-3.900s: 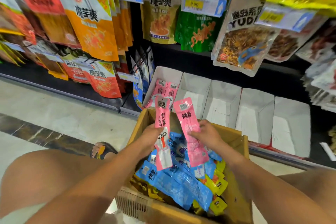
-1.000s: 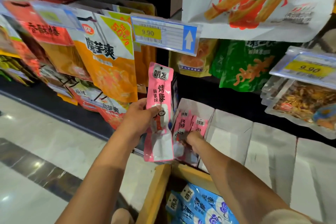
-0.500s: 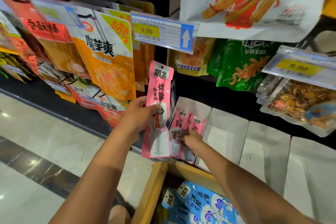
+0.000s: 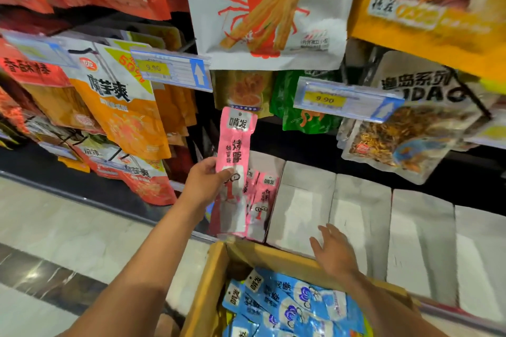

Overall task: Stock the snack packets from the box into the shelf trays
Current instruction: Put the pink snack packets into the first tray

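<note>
The left hand [image 4: 204, 186] pinches an upright pink packet [image 4: 235, 169] before the leftmost shelf tray [image 4: 269, 164]. The right hand [image 4: 332, 250], fingers spread and holding nothing, hovers over the cardboard box [image 4: 210, 290].

**What you cannot make out**
Your pink packet [image 4: 236, 156] covers most of the packets [image 4: 265, 200] in the first tray [image 4: 273, 165], so their count is unclear. The box [image 4: 208, 290] and its blue packets [image 4: 295, 304] run off the bottom edge. The small print on the price tags [image 4: 169, 70] is blurred. Your left hand [image 4: 204, 185] hides the held packet's left edge.
</note>
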{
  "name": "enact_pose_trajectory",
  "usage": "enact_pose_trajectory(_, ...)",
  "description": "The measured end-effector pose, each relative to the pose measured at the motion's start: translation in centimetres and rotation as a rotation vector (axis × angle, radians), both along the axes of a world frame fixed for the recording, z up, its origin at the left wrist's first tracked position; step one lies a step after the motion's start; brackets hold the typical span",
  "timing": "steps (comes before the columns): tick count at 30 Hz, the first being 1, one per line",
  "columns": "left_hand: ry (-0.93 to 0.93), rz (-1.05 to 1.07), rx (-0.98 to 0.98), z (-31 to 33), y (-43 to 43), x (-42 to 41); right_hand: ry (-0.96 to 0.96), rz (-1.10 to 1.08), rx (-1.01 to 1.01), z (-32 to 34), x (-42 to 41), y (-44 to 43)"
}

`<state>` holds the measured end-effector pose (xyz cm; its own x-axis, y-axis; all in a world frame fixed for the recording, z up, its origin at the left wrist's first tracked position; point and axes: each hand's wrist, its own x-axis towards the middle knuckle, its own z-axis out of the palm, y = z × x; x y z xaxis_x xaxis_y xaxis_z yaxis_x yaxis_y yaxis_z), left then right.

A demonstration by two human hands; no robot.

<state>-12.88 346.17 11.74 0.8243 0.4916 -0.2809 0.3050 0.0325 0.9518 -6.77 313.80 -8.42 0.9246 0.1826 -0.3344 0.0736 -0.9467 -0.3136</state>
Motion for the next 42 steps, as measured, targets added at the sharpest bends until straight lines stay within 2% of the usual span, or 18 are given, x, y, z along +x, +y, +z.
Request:
enact_pose_trajectory(5,0.003,-0.051,-0.009,-2.5,-2.4,0.5,-0.022,0.016,0.026,0.3,-0.2,-0.1)
enact_pose_trajectory(10,0.122,-0.029,0.088,-6.5,-3.4,1.2,-0.054,0.042,0.019,0.9,-0.3,0.0)
enact_pose_trajectory(13,0.175,0.045,0.111,-8.7,-3.5,3.3,-0.054,0.037,0.026,1.2,-0.4,0.1)
enact_pose_trajectory(18,0.201,0.036,0.101,-12.6,-4.3,7.6,-0.073,0.041,0.011,1.5,-0.5,0.1)
enact_pose_trajectory(25,0.419,0.055,0.105,-22.0,-2.6,10.7,-0.103,0.029,0.004,0.5,0.4,0.2)
enact_pose_trajectory(30,0.508,0.150,-0.014,-23.6,-2.5,11.5,-0.133,0.025,0.004,0.2,0.4,0.2)
enact_pose_trajectory(36,0.475,0.227,-0.072,-23.9,-2.6,12.2,-0.147,0.026,0.003,0.2,0.4,0.2)
enact_pose_trajectory(39,0.481,0.219,-0.020,-23.8,-2.5,12.5,-0.140,0.016,0.022,0.3,0.4,0.1)
enact_pose_trajectory(42,0.514,0.122,0.111,-22.9,-2.8,12.0,-0.146,0.011,0.028,0.3,0.2,0.1)
